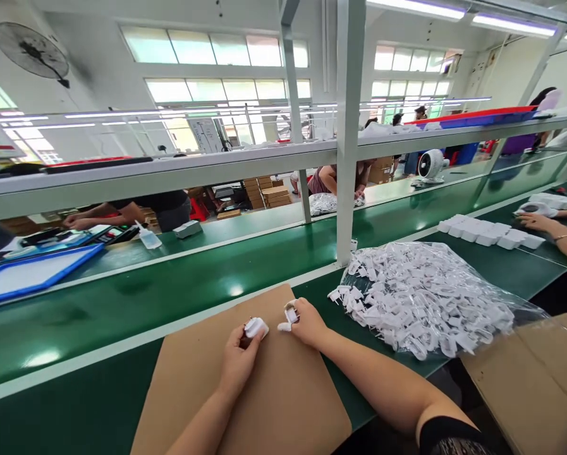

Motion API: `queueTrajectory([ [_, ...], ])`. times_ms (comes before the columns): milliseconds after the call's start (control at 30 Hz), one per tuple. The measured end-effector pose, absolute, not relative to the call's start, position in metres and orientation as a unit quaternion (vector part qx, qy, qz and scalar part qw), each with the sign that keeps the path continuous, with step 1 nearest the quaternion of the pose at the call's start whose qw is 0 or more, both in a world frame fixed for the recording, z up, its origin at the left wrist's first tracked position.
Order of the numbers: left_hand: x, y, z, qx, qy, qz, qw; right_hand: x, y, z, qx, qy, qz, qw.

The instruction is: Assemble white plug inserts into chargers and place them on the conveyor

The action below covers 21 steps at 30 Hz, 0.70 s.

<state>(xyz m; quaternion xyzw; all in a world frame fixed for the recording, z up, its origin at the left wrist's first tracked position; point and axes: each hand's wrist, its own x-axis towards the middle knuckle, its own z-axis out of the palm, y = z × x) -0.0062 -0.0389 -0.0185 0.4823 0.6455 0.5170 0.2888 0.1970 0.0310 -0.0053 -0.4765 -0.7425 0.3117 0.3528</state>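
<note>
Over a sheet of brown cardboard (268, 392), my left hand (240, 357) is closed around a small white plastic part (256, 327) with a rounded, smooth face. Just to its right, my right hand (306, 321) pinches another small white plastic piece (291, 314), which has a squarish frame. White covers sit on some of the right fingertips. The two pieces are held apart, with a narrow gap between them. To the right of my right hand lies a large heap of small white plastic parts (416, 294) on a clear plastic bag (515, 303).
A metal post (349, 139) rises beyond the cardboard and carries a long shelf (193, 170). Behind runs a green conveyor belt (207, 284). On the right are white boxes (487, 230) near a co-worker's hand (536, 222), and an open carton (534, 379) stands below.
</note>
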Motion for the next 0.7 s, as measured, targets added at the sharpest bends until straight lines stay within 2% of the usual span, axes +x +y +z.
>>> queueTrajectory([
  [133, -0.014, -0.030, -0.014, 0.422, 0.631, 0.525, 0.385, 0.204, 0.035, -0.013, -0.470, -0.718, 0.360, 0.367],
  [267, -0.030, -0.005, -0.003, 0.399, 0.658, 0.497, 0.400, 0.205, 0.033, -0.010, -0.449, -0.734, 0.352, 0.369],
  [400, -0.048, 0.036, 0.011, 0.414, 0.698, 0.505, 0.296, 0.207, 0.026, -0.004, -0.442, -0.777, 0.265, 0.360],
  [533, -0.071, 0.076, 0.021, 0.435, 0.756, 0.456, 0.178, 0.208, 0.024, -0.007, -0.429, -0.827, 0.195, 0.306],
  [633, -0.087, 0.098, 0.022, 0.451, 0.784, 0.409, 0.119, 0.206, 0.029, -0.008, -0.412, -0.826, 0.230, 0.308],
  [700, -0.095, 0.107, 0.021, 0.467, 0.795, 0.376, 0.091, 0.207, 0.034, -0.004, -0.407, -0.772, 0.309, 0.377],
])
